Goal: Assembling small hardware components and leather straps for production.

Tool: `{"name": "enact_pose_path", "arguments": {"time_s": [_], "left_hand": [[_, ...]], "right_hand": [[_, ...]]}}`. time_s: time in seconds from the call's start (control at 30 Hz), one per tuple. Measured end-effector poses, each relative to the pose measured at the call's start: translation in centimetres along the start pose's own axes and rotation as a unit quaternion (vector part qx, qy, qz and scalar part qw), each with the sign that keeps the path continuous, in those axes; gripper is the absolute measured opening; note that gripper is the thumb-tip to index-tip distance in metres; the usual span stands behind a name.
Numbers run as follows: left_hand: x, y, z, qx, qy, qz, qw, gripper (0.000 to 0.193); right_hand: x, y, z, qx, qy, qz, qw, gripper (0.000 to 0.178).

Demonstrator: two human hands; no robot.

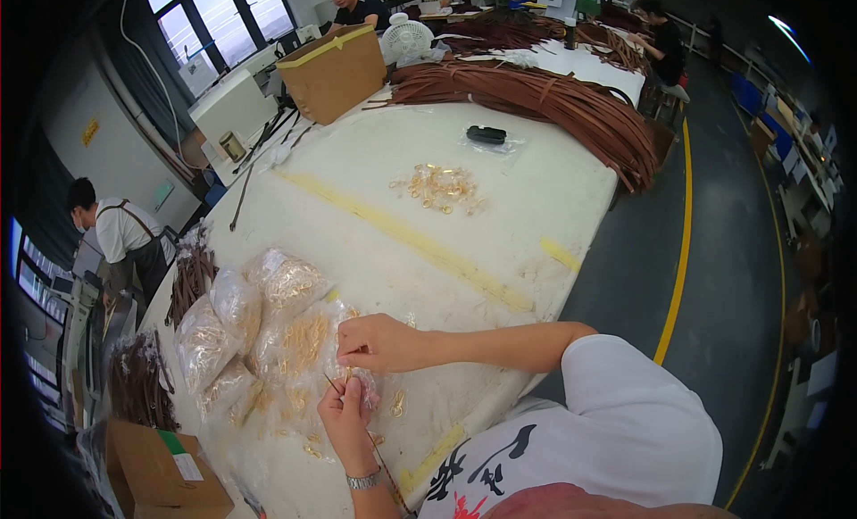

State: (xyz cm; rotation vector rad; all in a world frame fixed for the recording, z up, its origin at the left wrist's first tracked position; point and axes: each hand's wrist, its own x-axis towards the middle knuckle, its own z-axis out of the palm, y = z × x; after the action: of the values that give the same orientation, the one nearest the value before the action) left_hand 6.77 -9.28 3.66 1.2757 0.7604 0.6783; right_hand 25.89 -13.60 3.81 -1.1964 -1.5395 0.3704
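My left hand (345,416), with a metal watch at its wrist, is closed on a thin dark strap (382,461). One end of the strap sticks out past the fingertips; the rest runs down along the forearm. Just above it, my right hand (384,342) is pinched shut, its fingertips almost meeting the left ones. A small gold-coloured piece (349,373) shows between the two hands; which fingers grip it is hard to tell. Beside them lie loose gold clasps (398,403) and clear plastic bags (210,336) full of gold hardware.
Farther up the white table (375,171) are a pile of gold rings (439,189), a black case (486,134) and a long bundle of brown straps (544,95). Cardboard boxes (335,73) stand at the back and lower left. Other people work nearby.
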Motion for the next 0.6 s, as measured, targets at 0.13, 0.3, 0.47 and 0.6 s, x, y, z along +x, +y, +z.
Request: {"name": "enact_pose_path", "arguments": {"time_s": [0.13,0.3,0.47,0.6], "left_hand": [[-0.8,-1.0,-0.9,-0.010,-0.010,-0.019,1.000,0.019],[-1.1,-1.2,0.3,-0.011,-0.003,-0.041,0.999,0.017],[-0.8,-0.8,0.0,-0.036,0.018,-0.025,0.999,0.016],[-0.2,-0.6,0.0,-0.025,0.053,0.018,0.998,0.017]], "right_hand": [[-0.3,-0.8,0.0,-0.069,-0.031,-0.003,0.997,0.017],[-1.5,0.4,-0.2,-0.116,-0.010,-0.027,0.993,0.018],[-0.5,-1.1,-0.5,-0.045,-0.004,0.003,0.999,0.020],[0.1,-1.0,-0.4,0.011,-0.024,0.020,0.999,0.022]]}}
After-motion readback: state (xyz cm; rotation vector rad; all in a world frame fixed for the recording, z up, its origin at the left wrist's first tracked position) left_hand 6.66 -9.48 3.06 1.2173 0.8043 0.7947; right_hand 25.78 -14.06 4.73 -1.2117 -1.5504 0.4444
